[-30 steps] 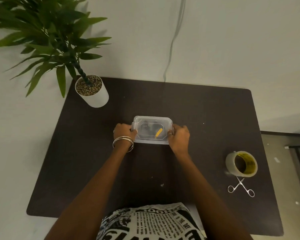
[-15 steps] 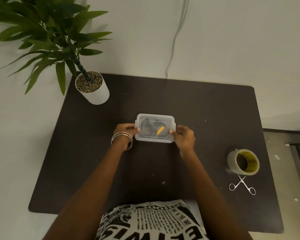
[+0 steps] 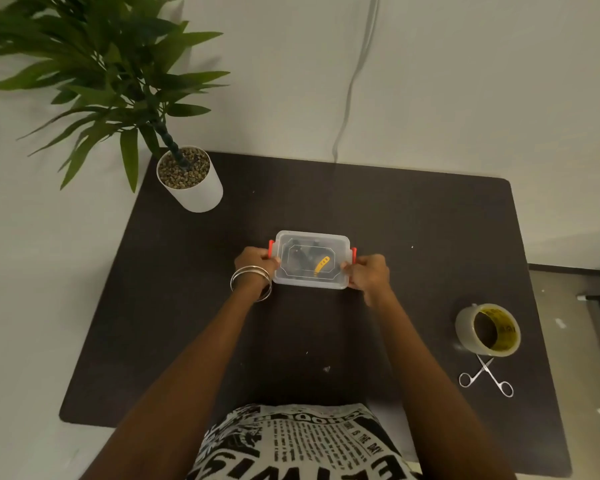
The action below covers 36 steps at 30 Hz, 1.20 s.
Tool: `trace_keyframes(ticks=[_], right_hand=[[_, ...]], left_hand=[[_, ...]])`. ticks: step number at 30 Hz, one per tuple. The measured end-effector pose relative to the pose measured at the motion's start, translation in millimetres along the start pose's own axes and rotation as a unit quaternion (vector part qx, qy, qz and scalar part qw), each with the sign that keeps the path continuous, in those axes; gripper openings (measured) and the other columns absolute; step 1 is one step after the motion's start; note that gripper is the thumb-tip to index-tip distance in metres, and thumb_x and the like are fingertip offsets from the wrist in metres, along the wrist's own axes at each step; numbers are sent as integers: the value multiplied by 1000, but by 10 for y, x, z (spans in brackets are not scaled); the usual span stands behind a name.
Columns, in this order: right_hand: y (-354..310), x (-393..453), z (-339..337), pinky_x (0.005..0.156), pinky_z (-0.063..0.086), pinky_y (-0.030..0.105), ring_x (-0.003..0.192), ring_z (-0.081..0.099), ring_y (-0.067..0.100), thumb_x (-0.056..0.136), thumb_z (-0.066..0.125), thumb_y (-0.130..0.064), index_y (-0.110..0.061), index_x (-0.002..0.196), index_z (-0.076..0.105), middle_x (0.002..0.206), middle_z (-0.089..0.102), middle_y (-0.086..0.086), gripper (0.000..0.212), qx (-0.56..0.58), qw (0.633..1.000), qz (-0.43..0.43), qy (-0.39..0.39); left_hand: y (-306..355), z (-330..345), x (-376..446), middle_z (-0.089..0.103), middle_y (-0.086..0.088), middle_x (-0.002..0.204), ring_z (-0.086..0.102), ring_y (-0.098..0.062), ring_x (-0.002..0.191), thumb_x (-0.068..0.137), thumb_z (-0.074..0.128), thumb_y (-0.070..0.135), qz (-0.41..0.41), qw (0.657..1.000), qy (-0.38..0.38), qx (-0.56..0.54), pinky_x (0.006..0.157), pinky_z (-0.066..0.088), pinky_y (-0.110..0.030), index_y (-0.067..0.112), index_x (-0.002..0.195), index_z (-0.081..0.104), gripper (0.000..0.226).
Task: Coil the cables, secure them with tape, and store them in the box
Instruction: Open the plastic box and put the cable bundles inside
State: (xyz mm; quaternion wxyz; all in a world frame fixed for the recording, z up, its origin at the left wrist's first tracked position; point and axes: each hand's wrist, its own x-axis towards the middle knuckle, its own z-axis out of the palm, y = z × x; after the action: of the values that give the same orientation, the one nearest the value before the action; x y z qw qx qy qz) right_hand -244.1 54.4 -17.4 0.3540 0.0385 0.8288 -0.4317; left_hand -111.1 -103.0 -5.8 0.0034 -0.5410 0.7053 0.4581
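Observation:
A small clear plastic box (image 3: 310, 237) with its lid on sits in the middle of the dark table. Through the lid I see dark coiled cables (image 3: 300, 259) and a yellow strip (image 3: 322, 265). Red latches (image 3: 271, 249) show at both short ends. My left hand (image 3: 255, 263) grips the box's left end at the latch, fingers curled. My right hand (image 3: 368, 273) grips the right end the same way. A roll of clear tape (image 3: 487, 330) stands at the table's right side.
Small silver scissors (image 3: 485, 375) lie just in front of the tape roll. A potted plant in a white pot (image 3: 193, 188) stands at the table's (image 3: 413, 220) far left corner. A thin cable (image 3: 352, 81) hangs down the wall behind.
Both hands have slid back toward the box's near corners, and the red latches at its two ends now show. The box stays in place.

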Motion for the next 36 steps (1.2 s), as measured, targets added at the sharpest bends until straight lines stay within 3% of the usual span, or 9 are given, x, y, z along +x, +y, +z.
trace_keyframes(ticks=[5, 8, 11, 15, 20, 24, 28, 34, 36], right_hand=[[7, -188, 111, 64, 37, 27, 81, 59, 31, 91, 60, -20, 6, 87, 66, 87, 62, 17, 27, -204, 967, -119, 94], [37, -267, 154, 72, 43, 32, 92, 58, 32, 96, 52, -22, 4, 101, 64, 106, 56, 18, 29, -262, 947, -156, 106], [78, -324, 168, 82, 51, 42, 103, 55, 31, 98, 46, -22, 2, 111, 59, 114, 51, 16, 30, -299, 931, -182, 106], [156, -364, 191, 84, 50, 38, 113, 52, 27, 98, 44, -19, -2, 131, 45, 125, 49, 14, 37, -381, 896, -197, 115], [194, -398, 229, 84, 50, 43, 111, 56, 33, 101, 38, -21, -1, 136, 37, 127, 49, 15, 40, -343, 913, -194, 108], [226, -317, 204, 78, 47, 35, 98, 58, 30, 99, 44, -23, -3, 118, 55, 111, 55, 15, 29, -191, 962, -176, 90], [301, -260, 107, 67, 41, 28, 81, 57, 23, 95, 55, -21, -1, 94, 63, 91, 60, 14, 22, -133, 973, -166, 89], [421, -395, -3, 59, 39, 17, 74, 55, 13, 95, 55, -24, -4, 102, 63, 87, 61, 6, 23, -106, 977, -174, 55], [433, -434, -42, 69, 47, 23, 88, 61, 20, 95, 54, -30, -5, 112, 61, 98, 64, 10, 32, -109, 976, -179, 64]], left_hand=[[-113, 109, -120, 60, -22, 93, 59, -33, 84, 92, 55, 22, 107, 985, 68, 113, 76, 48, -35, -2, 101, 67, 28], [-101, 138, -139, 51, -15, 107, 55, -31, 99, 95, 49, 25, 94, 985, 66, 131, 76, 40, -31, 2, 106, 63, 29], [-99, 152, -137, 49, -3, 94, 57, -28, 91, 94, 51, 28, 31, 995, 75, 52, 68, 34, -28, 6, 101, 54, 24], [-133, 170, -172, 52, -7, 104, 53, -24, 89, 95, 49, 30, 47, 994, 65, 74, 71, 36, -30, 7, 110, 53, 28], [-160, 240, -225, 50, -12, 119, 54, -26, 95, 97, 45, 28, 56, 993, 75, 76, 70, 39, -22, 9, 122, 53, 32], [-115, 222, -254, 55, -22, 121, 56, -34, 107, 97, 48, 19, 50, 996, 66, 18, 91, 45, -33, 5, 132, 51, 38], [-161, 142, -260, 61, -13, 125, 59, -28, 111, 93, 55, 15, 33, 997, 22, -74, 100, 46, -36, 9, 129, 55, 37], [-287, 146, -406, 65, -12, 119, 63, -30, 105, 91, 58, 24, 11, 997, 10, -76, 97, 49, -42, 10, 126, 58, 37], [-291, 108, -429, 63, -12, 121, 60, -30, 109, 91, 57, 28, 8, 1000, 19, -15, 98, 47, -40, 8, 126, 58, 40]])
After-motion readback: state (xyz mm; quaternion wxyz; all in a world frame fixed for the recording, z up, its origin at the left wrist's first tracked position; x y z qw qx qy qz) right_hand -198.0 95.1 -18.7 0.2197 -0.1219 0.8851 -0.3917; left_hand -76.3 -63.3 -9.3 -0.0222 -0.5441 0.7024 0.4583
